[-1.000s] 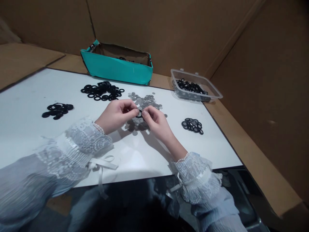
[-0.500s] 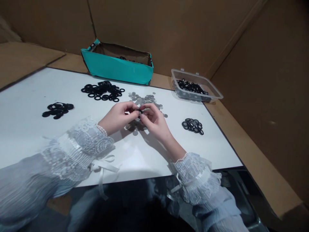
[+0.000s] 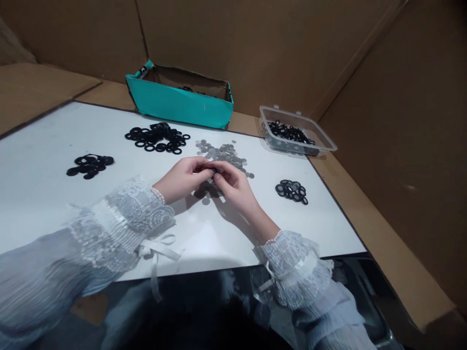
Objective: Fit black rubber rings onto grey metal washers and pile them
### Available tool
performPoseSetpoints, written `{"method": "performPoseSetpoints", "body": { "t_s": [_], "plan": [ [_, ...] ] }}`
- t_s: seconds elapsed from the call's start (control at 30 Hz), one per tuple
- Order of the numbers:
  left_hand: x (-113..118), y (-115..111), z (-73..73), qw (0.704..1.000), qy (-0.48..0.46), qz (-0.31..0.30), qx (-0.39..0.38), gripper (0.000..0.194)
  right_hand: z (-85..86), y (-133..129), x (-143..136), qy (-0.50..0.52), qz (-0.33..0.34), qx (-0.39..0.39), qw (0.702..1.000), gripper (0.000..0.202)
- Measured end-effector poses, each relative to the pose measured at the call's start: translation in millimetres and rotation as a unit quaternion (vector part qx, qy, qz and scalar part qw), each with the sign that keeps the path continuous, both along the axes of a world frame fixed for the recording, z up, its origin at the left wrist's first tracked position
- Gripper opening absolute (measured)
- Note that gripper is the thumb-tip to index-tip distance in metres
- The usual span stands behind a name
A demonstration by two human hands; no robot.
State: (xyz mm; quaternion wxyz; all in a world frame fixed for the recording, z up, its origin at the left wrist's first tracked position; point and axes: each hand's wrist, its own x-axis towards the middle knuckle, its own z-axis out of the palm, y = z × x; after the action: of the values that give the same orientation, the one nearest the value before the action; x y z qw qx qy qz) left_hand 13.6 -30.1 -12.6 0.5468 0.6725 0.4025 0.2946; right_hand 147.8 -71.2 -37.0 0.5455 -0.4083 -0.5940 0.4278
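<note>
Between my two hands, above the middle of the white board, is a small black ring (image 3: 214,170), mostly covered by fingers. My left hand (image 3: 184,179) pinches it from the left with thumb and forefinger. My right hand (image 3: 235,185) is closed on its other side, thumb below and fingers curled over. Beneath and behind the hands lies a scatter of small grey discs (image 3: 222,153). Farther left sits a heap of black rings (image 3: 160,138). To the right is a small pile of black rings with grey centres (image 3: 292,191).
A teal open box (image 3: 178,102) with dark rings inside stands at the back. A clear plastic tub (image 3: 297,131) holding black rings is at the back right. A pile of black pieces (image 3: 90,166) lies at left on the white board (image 3: 204,238). Cardboard walls surround the back and right.
My fingers have closed further over the black ring, so less of it shows. Both hands stay in nearly the same place; the view has shifted slightly.
</note>
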Motion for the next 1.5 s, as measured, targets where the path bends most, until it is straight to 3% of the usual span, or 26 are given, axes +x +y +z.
{"method": "performPoseSetpoints", "body": {
  "t_s": [0.23, 0.33, 0.5, 0.67, 0.8, 0.97, 1.13, 1.23, 1.3, 1.37, 1.43, 1.5],
  "plan": [
    [5, -2, 1.7, 1.000, 0.002, 0.015, -0.018, 0.016, -7.7, 7, 3, 0.024, -0.068, 0.043, 0.996, 0.010],
    [6, -5, 1.7, 0.999, -0.001, -0.003, -0.043, 0.013, -8.9, 9, 5, 0.002, -0.055, 0.037, 0.998, 0.011],
    [6, -5, 0.0, 0.999, 0.009, 0.040, -0.030, 0.016, -12.5, 9, 10, 0.006, -0.026, 0.022, 0.999, 0.014],
    [7, -4, -5.3, 0.999, 0.024, -0.008, -0.027, 0.013, -12.4, 11, 15, -0.029, -0.024, 0.028, 0.999, 0.008],
    [6, -4, -8.4, 1.000, 0.014, 0.025, -0.004, 0.009, -12.4, 12, 16, -0.018, -0.021, 0.007, 1.000, 0.012],
    [4, -2, -11.8, 0.997, 0.052, -0.019, 0.053, 0.006, -9.3, 11, 17, -0.057, -0.018, 0.036, 0.998, 0.010],
    [4, -2, -12.1, 0.996, 0.047, 0.029, 0.072, 0.007, -9.9, 10, 18, -0.048, -0.014, 0.033, 0.998, 0.014],
    [5, -4, -13.4, 0.995, 0.064, -0.023, 0.072, 0.006, -13.0, 9, 17, -0.090, -0.017, 0.050, 0.995, 0.015],
    [4, -3, -13.5, 0.993, 0.075, -0.057, 0.077, 0.009, -12.3, 8, 16, -0.133, -0.033, 0.078, 0.988, 0.019],
    [0, 4, -12.7, 0.986, 0.085, -0.053, 0.132, 0.014, -8.3, 8, 19, -0.169, -0.065, 0.112, 0.977, 0.020],
    [-9, 18, -12.4, 0.967, 0.107, -0.002, 0.232, 0.021, -2.6, 7, 29, -0.184, -0.132, 0.147, 0.963, 0.019],
    [-23, 36, -14.9, 0.930, 0.161, 0.101, 0.315, 0.024, 1.5, 6, 48, -0.177, -0.232, 0.163, 0.942, 0.017]
  ]
}}
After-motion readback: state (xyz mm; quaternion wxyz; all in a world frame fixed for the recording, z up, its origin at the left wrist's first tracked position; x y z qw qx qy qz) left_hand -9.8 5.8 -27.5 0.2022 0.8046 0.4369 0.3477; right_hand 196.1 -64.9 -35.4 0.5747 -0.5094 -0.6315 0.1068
